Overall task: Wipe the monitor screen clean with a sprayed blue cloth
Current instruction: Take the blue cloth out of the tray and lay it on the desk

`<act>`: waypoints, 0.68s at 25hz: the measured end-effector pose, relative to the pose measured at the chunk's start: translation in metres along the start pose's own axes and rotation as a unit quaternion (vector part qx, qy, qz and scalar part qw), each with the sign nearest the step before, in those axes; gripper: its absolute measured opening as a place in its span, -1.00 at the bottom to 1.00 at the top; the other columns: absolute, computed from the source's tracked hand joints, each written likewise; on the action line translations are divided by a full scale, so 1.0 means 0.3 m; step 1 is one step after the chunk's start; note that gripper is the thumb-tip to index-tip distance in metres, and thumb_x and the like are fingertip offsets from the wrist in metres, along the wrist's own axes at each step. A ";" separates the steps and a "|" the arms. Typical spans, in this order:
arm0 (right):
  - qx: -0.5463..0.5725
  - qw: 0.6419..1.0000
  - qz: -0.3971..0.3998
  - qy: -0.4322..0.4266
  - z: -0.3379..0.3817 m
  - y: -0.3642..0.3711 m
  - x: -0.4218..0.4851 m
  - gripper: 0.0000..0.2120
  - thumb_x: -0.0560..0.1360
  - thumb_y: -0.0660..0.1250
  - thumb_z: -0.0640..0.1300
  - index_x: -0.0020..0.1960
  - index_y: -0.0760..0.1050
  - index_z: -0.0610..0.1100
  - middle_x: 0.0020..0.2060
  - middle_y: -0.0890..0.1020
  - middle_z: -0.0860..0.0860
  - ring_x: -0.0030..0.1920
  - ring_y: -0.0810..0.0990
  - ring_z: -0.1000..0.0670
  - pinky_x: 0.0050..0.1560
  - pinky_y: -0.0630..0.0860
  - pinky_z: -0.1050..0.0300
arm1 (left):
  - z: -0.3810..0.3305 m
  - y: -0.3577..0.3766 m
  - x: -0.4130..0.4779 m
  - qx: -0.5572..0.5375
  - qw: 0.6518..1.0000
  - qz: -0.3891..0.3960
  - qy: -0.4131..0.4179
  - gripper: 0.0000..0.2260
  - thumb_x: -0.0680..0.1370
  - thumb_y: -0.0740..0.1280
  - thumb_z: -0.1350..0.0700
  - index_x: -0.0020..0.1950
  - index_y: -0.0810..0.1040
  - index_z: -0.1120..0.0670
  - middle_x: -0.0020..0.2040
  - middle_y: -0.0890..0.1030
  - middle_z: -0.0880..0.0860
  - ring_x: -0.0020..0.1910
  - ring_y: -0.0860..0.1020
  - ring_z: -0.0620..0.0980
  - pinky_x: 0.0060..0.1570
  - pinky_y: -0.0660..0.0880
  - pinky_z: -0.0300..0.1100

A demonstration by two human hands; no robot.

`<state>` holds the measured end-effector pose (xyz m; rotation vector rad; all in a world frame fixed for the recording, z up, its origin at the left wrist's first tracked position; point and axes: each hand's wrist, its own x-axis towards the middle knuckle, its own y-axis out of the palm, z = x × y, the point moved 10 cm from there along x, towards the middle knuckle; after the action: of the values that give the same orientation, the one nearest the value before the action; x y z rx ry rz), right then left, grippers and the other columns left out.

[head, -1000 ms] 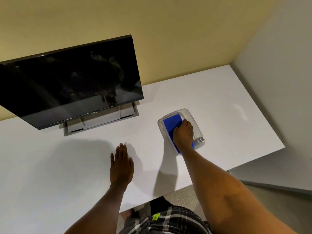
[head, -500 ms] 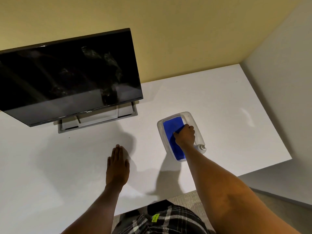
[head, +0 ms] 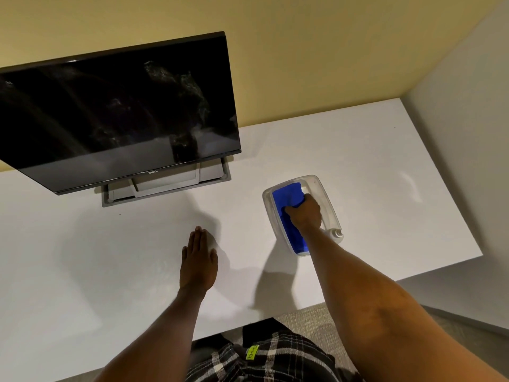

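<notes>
Within the last second the right hand (head: 304,215) had closed its fingers (head: 289,209) on the blue cloth (head: 286,199) lying in the clear tray (head: 323,188), readying its lift toward the smudged monitor (head: 118,111), while the left hand (head: 198,260) stayed flat and empty on the counter (head: 358,161).

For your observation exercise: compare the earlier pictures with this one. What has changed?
The right hand, lying on the folded blue cloth in the clear plastic tub, has curled its fingers around the cloth. The left hand stays flat on the white desk; the black monitor stays untouched.
</notes>
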<state>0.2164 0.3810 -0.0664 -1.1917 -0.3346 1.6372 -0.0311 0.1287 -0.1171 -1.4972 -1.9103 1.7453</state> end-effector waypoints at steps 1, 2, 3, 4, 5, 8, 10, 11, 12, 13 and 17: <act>0.012 1.000 -0.002 -0.005 0.003 -0.003 -0.015 -0.62 0.51 0.47 -0.09 0.26 0.47 -0.18 0.06 0.67 -0.08 0.06 0.67 -0.16 0.10 0.64 -0.11 | -0.002 -0.001 0.000 0.002 1.000 0.003 0.001 -0.42 0.75 0.09 0.06 0.73 -0.02 0.14 0.75 -0.08 0.08 0.73 -0.07 0.05 0.67 0.06 0.04; 0.024 1.000 -0.006 -0.012 0.006 -0.008 -0.031 -0.59 0.52 0.45 -0.11 0.30 0.43 -0.17 0.08 0.66 -0.09 0.06 0.66 -0.17 0.12 0.63 -0.13 | -0.003 -0.004 -0.002 0.001 1.000 0.006 0.001 -0.42 0.75 0.09 0.06 0.73 -0.03 0.14 0.74 -0.08 0.08 0.73 -0.07 0.05 0.67 0.05 0.03; 0.035 0.999 -0.012 -0.021 0.009 -0.015 -0.047 -0.57 0.53 0.44 -0.13 0.33 0.39 -0.17 0.08 0.65 -0.09 0.05 0.65 -0.16 0.12 0.63 -0.15 | -0.004 -0.008 -0.004 0.001 1.000 0.010 0.003 -0.42 0.75 0.08 0.05 0.73 -0.03 0.14 0.74 -0.09 0.07 0.73 -0.08 0.04 0.67 0.05 0.02; 0.045 0.998 -0.020 -0.032 0.014 -0.023 -0.065 -0.57 0.54 0.43 -0.14 0.34 0.37 -0.17 0.06 0.65 -0.09 0.02 0.64 -0.15 0.10 0.63 -0.16 | -0.004 -0.013 -0.007 0.003 1.000 0.015 0.008 -0.42 0.75 0.08 0.05 0.73 -0.04 0.14 0.74 -0.10 0.07 0.73 -0.08 0.04 0.67 0.05 0.01; 0.055 0.997 -0.029 -0.042 0.019 -0.032 -0.083 -0.58 0.55 0.41 -0.15 0.34 0.37 -0.16 0.04 0.65 -0.08 -0.02 0.63 -0.13 0.08 0.63 -0.13 | -0.004 -0.020 -0.009 0.008 1.000 0.020 0.016 -0.42 0.75 0.07 0.05 0.73 -0.03 0.15 0.74 -0.11 0.08 0.73 -0.08 0.03 0.67 0.05 0.00; 0.077 0.994 -0.055 -0.056 0.031 -0.055 -0.129 -0.65 0.58 0.36 -0.17 0.34 0.41 -0.16 -0.02 0.62 -0.02 -0.04 0.60 -0.10 0.03 0.59 -0.04 | 0.001 -0.050 -0.008 0.020 0.998 0.031 0.042 -0.44 0.76 0.08 0.05 0.73 0.01 0.15 0.74 -0.06 0.08 0.73 -0.04 0.03 0.65 0.10 -0.01; 0.082 0.992 -0.070 -0.064 0.044 -0.066 -0.157 -0.74 0.58 0.34 -0.20 0.26 0.47 -0.18 -0.05 0.62 -0.03 -0.03 0.62 -0.12 -0.01 0.57 -0.01 | 0.012 -0.070 -0.009 0.036 0.997 0.035 0.056 -0.44 0.76 0.07 0.04 0.73 0.01 0.15 0.74 -0.05 0.07 0.73 -0.01 0.02 0.65 0.08 -0.03; 0.087 0.991 -0.076 -0.068 0.050 -0.070 -0.169 -0.78 0.59 0.33 -0.21 0.22 0.48 -0.20 -0.06 0.62 -0.04 -0.03 0.62 -0.13 -0.03 0.55 0.01 | 0.016 -0.077 -0.009 0.043 0.996 0.039 0.061 -0.44 0.76 0.06 0.03 0.73 0.00 0.14 0.74 -0.05 0.07 0.73 -0.01 0.01 0.65 0.07 -0.03; 0.093 0.990 -0.080 -0.071 0.054 -0.072 -0.181 -0.81 0.59 0.32 -0.23 0.19 0.49 -0.21 -0.08 0.62 -0.04 -0.04 0.62 -0.14 -0.05 0.54 0.02 | 0.022 -0.083 -0.010 0.048 0.996 0.044 0.064 -0.44 0.77 0.05 0.03 0.73 -0.01 0.14 0.74 -0.05 0.07 0.73 -0.02 0.01 0.65 0.06 -0.03; 0.097 0.989 -0.083 -0.075 0.058 -0.073 -0.192 -0.83 0.58 0.32 -0.24 0.17 0.49 -0.22 -0.09 0.61 -0.05 -0.05 0.61 -0.13 -0.06 0.52 0.04 | 0.028 -0.089 -0.013 0.052 0.995 0.048 0.066 -0.44 0.77 0.05 0.03 0.73 -0.02 0.14 0.74 -0.05 0.07 0.73 -0.01 0.01 0.66 0.06 -0.03; 0.109 0.985 -0.100 -0.092 0.077 -0.091 -0.236 -0.80 0.55 0.33 -0.29 0.15 0.45 -0.26 -0.11 0.59 -0.07 -0.12 0.56 -0.11 -0.10 0.52 -0.01 | 0.043 -0.107 -0.023 0.055 0.994 0.060 0.071 -0.44 0.77 0.04 0.02 0.73 -0.03 0.13 0.74 -0.06 0.06 0.73 -0.01 0.01 0.65 0.08 -0.01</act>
<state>0.2107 0.3401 0.0013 -0.8184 -0.3683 1.5664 -0.0542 0.1206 -0.0914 -1.6785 -1.6607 1.7088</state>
